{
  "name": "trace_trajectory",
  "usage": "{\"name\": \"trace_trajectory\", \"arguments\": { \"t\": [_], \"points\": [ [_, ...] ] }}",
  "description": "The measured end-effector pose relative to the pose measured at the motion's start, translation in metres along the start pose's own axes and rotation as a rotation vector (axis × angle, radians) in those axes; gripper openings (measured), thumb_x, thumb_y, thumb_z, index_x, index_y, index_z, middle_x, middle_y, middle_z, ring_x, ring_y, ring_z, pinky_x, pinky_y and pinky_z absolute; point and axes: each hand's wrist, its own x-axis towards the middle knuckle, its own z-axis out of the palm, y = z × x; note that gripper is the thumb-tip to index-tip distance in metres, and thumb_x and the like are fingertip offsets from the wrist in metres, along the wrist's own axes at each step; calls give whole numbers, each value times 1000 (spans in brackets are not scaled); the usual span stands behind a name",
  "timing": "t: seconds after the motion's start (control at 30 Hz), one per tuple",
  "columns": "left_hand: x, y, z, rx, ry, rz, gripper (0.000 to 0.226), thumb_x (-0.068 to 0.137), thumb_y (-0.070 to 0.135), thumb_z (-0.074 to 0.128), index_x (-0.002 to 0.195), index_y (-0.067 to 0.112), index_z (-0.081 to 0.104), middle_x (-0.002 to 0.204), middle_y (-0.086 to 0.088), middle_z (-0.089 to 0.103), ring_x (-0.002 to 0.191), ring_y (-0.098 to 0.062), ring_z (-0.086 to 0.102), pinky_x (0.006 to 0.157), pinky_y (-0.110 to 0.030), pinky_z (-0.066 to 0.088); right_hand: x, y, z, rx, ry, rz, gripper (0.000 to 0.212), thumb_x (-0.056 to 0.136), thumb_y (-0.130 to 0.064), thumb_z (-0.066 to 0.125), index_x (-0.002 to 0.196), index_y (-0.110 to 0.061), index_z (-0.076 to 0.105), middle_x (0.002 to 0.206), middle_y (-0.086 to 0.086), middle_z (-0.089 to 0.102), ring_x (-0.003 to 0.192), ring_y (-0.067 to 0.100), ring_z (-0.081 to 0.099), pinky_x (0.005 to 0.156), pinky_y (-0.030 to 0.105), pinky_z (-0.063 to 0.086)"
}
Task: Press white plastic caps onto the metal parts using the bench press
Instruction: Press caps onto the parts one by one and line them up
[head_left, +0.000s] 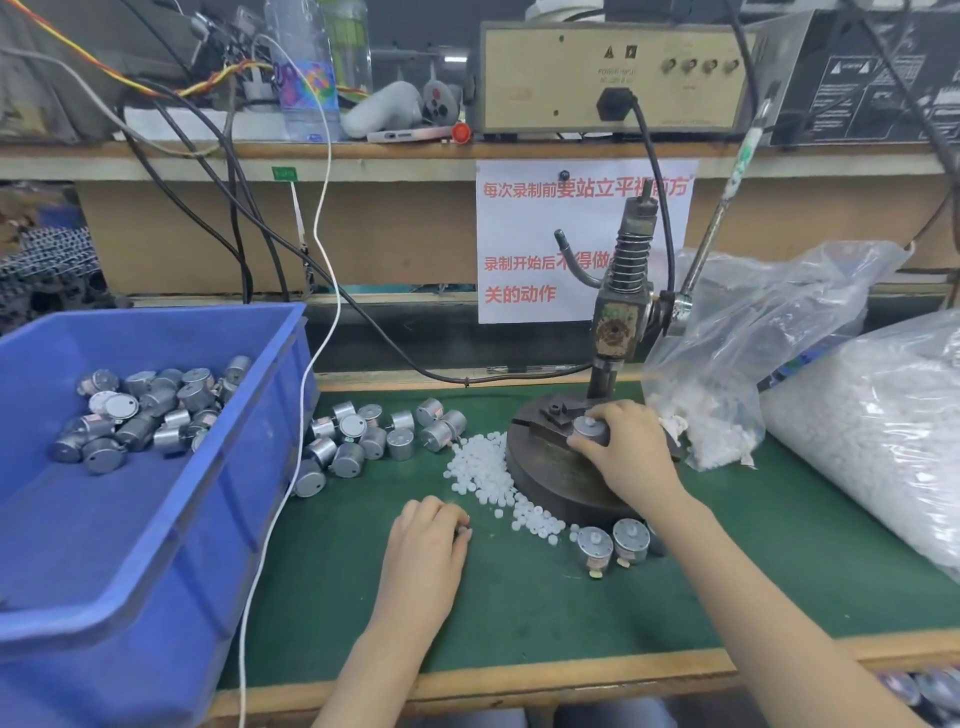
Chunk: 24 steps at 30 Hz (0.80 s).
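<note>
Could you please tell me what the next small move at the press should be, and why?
Probably slide the metal part back under the ram. The right hand grips it on the press base, seemingly just in front of the ram, and the lever stands untouched. Whether the left hand by the white caps holds one is unclear.

We see the left hand (428, 525) and the right hand (623, 457) bare, each on a bare forearm (753, 597) uncovered down to the picture's lower edge. Below the near edge of the tabletop (545, 613) shows dark blue-grey cloth (597, 716), garment unclear to us
</note>
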Motion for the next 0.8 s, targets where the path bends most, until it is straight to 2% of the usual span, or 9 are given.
{"name": "trace_trajectory", "arguments": {
  "t": [0.17,0.27,0.33,0.4,0.47,0.57,0.63,0.7,0.8],
  "points": [
    [0,-1,0,37,23,-38,18,94,32,49,96,20,62,97,5,53,94,-16,44,84,-21,32,-52,-20,-13,193,-161,-255,37,76,-38,72,105,-18,61,100,-9,55,98,7,41,81,14,28],
    [-1,0,0,47,10,-21,20,95,33,47,96,19,61,97,5,53,95,-16,45,85,-21,32,-83,-20,-5,125,-259,-414,37,76,-45,70,99,-16,62,107,-13,51,110,8,40,91,11,23],
    [-1,0,-1,43,16,-17,21,95,32,47,94,17,62,96,3,54,94,-17,47,84,-23,33,-94,-14,3,-10,-281,-453,39,81,-45,65,105,-15,59,122,-10,48,126,8,31,103,14,17],
    [-2,2,-3,57,18,-19,22,95,32,45,94,17,61,96,3,54,93,-17,47,83,-23,33,-100,-12,3,-106,-246,-426,36,78,-37,71,104,-13,62,122,-4,53,128,16,39,106,24,28],
    [-2,2,-4,63,15,-19,23,96,33,43,95,18,60,96,5,52,94,-16,46,83,-23,32,-104,-11,3,-114,-168,-392,40,60,-22,85,95,-10,69,106,4,63,109,29,59,90,39,49],
    [-2,1,-4,63,10,-26,23,96,35,40,95,20,59,97,6,51,95,-15,45,85,-21,32,-107,-17,8,-132,-94,-366,55,52,-10,84,105,-9,68,107,7,64,101,31,62,81,40,53],
    [-2,1,-4,55,12,-29,23,96,34,41,95,19,59,97,6,51,95,-15,45,85,-21,31,-105,-28,12,-67,-118,-386,52,68,-15,74,118,-12,60,121,6,56,116,29,51,94,40,45],
    [-1,2,-5,47,11,-28,23,96,33,41,96,19,59,98,5,52,95,-16,45,85,-22,31,-102,-45,20,42,-170,-406,45,84,-23,59,128,-17,51,133,2,45,128,22,36,106,31,29],
    [0,1,-5,61,-18,-33,21,96,30,40,98,19,58,99,4,52,96,-17,45,84,-22,30,-89,-75,33,202,-157,-413,40,89,-23,54,129,-18,51,133,1,43,127,16,33,105,21,20]
  ]
}}
